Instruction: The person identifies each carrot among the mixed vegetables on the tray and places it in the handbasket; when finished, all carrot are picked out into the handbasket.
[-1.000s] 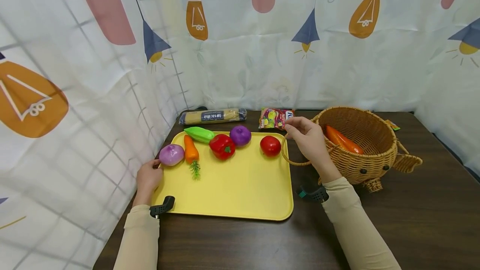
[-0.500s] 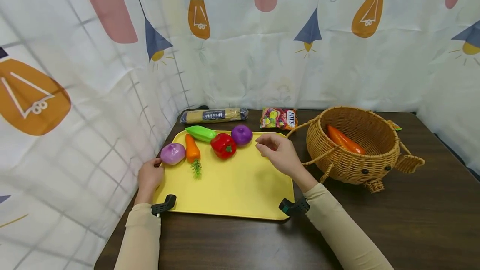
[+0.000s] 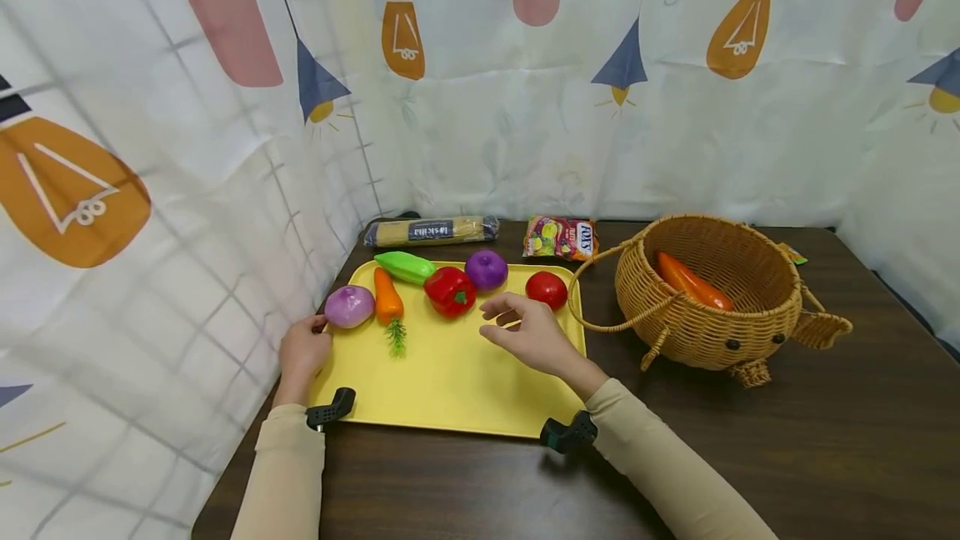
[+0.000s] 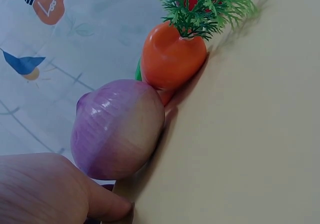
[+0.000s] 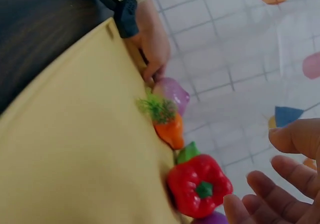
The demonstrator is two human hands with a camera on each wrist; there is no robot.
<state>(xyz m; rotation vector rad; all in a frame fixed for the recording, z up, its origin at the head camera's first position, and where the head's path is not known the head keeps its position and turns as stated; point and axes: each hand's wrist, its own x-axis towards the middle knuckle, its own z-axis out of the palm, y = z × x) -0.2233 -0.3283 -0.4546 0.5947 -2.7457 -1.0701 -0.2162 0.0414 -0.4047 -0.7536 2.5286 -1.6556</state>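
Note:
My left hand (image 3: 303,350) grips the left edge of a yellow tray (image 3: 450,382), with the thumb on the rim in the left wrist view. A toy purple onion (image 3: 349,307) lies just beyond that hand. My right hand (image 3: 528,336) hovers over the tray with fingers loosely bent and apart, holding nothing. Along the tray's back lie a toy carrot (image 3: 387,298), a green vegetable (image 3: 405,267), a red bell pepper (image 3: 450,292), a round purple vegetable (image 3: 486,270) and a tomato (image 3: 547,289), which is just behind the right hand.
A wicker basket (image 3: 675,327) stands right of the tray, an orange-red vegetable (image 3: 693,282) inside; its looped handle (image 3: 600,326) reaches the tray's edge. A pasta pack (image 3: 431,230) and a candy bag (image 3: 560,238) lie behind the tray.
My right hand has moved left and nearer, from beside the basket's handle to over the tray. The tomato, hidden half a second ago, shows again. The left hand stays put.

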